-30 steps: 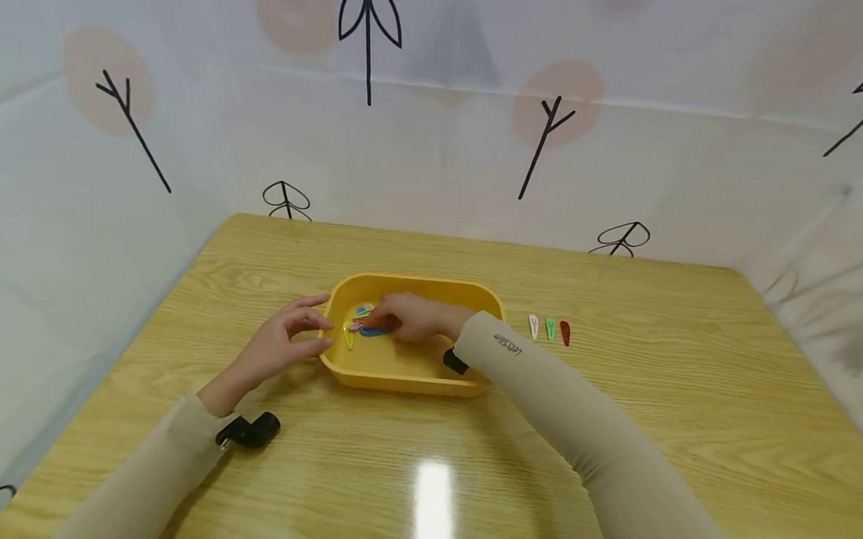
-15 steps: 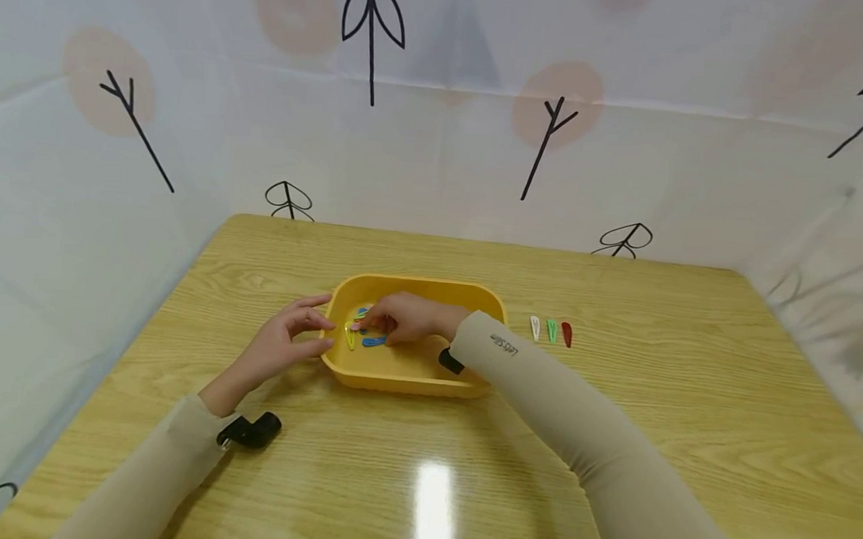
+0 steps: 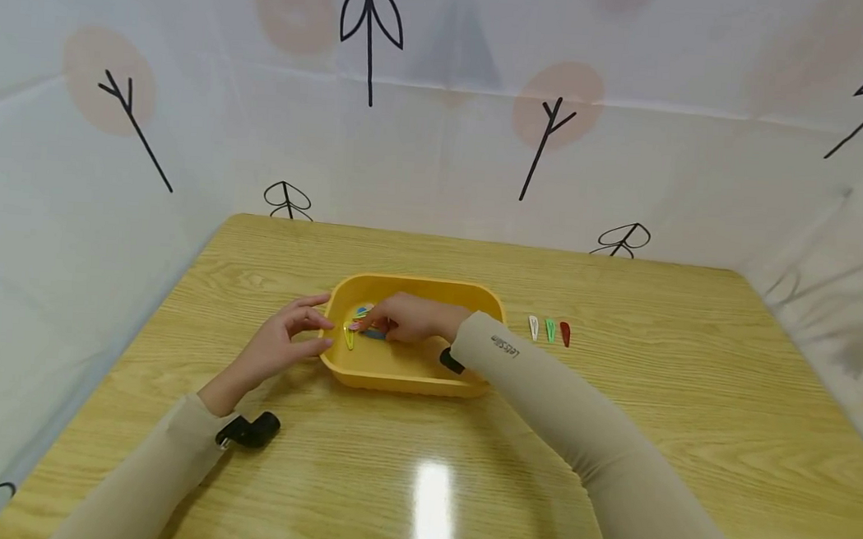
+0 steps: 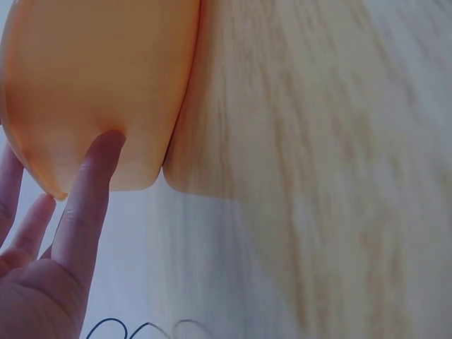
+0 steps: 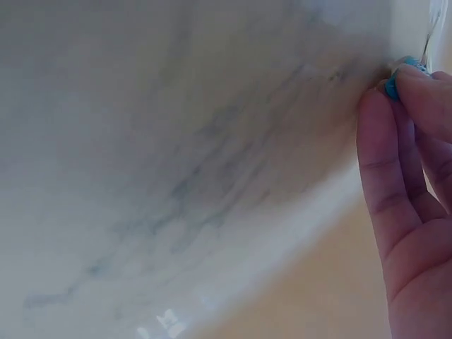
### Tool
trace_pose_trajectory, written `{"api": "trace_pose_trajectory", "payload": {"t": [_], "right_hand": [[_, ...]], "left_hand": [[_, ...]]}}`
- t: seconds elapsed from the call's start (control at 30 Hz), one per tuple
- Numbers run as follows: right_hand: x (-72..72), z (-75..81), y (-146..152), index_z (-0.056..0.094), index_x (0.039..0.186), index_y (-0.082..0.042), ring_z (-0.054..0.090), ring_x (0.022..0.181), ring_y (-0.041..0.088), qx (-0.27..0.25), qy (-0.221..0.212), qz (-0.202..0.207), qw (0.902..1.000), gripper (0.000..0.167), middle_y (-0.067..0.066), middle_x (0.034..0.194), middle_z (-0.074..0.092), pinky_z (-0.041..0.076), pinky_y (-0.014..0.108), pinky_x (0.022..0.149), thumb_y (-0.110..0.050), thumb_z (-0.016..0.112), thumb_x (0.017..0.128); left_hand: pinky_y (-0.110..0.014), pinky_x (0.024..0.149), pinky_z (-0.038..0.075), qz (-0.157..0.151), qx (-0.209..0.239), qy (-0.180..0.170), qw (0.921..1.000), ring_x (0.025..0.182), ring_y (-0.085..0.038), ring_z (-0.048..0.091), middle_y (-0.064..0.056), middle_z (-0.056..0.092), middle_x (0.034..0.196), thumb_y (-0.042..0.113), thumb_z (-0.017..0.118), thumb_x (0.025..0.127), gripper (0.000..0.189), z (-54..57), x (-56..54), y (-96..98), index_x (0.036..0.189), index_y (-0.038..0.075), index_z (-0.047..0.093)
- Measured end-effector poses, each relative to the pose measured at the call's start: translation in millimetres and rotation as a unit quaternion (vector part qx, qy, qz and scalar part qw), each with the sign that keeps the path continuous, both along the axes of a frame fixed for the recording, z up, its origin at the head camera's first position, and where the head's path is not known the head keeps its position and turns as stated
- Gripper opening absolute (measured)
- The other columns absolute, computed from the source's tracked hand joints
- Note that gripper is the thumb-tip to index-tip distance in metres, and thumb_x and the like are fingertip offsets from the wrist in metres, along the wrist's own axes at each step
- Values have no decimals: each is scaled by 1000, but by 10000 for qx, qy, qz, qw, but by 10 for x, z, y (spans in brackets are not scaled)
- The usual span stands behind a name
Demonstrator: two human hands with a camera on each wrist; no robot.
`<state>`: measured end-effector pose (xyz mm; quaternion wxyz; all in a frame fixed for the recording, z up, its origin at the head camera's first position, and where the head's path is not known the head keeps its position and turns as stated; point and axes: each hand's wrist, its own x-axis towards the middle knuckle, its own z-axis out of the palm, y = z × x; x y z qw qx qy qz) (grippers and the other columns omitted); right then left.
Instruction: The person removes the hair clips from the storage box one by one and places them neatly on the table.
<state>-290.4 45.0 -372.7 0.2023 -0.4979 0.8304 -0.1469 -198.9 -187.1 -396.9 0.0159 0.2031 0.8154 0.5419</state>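
Observation:
A yellow plastic tray [image 3: 403, 376] stands on the wooden table, with small hair clips at its left end. The left hand [image 3: 290, 333], fingers spread, touches the tray's left end; in the left wrist view one straight finger [image 4: 88, 205] rests against its outer wall. Inside the tray, the right hand [image 3: 409, 318] points fingers down among the clips, fingertips right by a pink clip [image 3: 355, 326]. Under it shows a blue hair clip [image 3: 372, 333]. The right wrist view has thumb and fingers [image 5: 378, 141] pinching a small blue piece [image 5: 392, 87], mostly covered. Near the left wall lies a yellow clip [image 3: 349, 339].
Right of the tray, a white clip [image 3: 533, 328], a green clip [image 3: 550, 330] and a dark red clip [image 3: 564, 334] lie in a row on the table [image 3: 654, 382]. A white patterned cloth [image 3: 438, 154] hangs behind. Each wrist carries a black camera, such as the left one [image 3: 249, 430].
The right hand's fingers shift slightly among the clips. The blue clip moves toward the near side, then back under the fingers. The left hand stays in place.

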Motion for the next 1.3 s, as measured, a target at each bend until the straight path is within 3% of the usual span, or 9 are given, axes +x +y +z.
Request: {"api": "trace_pose_trajectory", "payload": {"t": [0.3,0.5,0.8,1.07,1.3], "right_hand": [[11,1,55,62,120,-11,56,86,16,-463,-265,-326,9980,39,6,104,63,48,24,76,8,58,86],[2,48,85,61,117,-8,57,80,15,-943,-245,-426,9943,36,5,94,62,48,23,73,8,56,85],[119,218,93,59,118,-4,61,77,17,-1518,-468,-1038,9818,30,6,87,61,50,23,72,3,59,88],[182,343,148,59,117,-5,59,74,17,-2257,-572,-1606,9592,31,6,86,59,51,26,70,1,61,87],[236,439,229,59,119,-7,61,75,21,-2700,-646,-2195,9353,33,6,88,59,52,28,67,0,63,87]], "left_hand": [[-50,98,38,48,-29,1,10000,112,-34,52,-11,36,143,9,68,86,21,-7,-2,0,101,-4,62],[-50,98,38,47,-13,-53,10000,112,-34,52,-11,35,144,11,68,86,21,-14,1,-3,101,-3,63],[-48,94,43,44,-13,-81,10000,113,-33,51,-10,34,144,13,68,86,21,-14,6,-2,100,-2,63],[-51,99,36,48,-39,5,10000,113,-35,50,-12,34,144,12,68,86,22,-14,1,-1,101,-4,62],[-39,90,47,100,-84,-53,9999,112,-33,51,-9,35,144,14,69,85,24,-11,5,2,100,-3,62]]}}
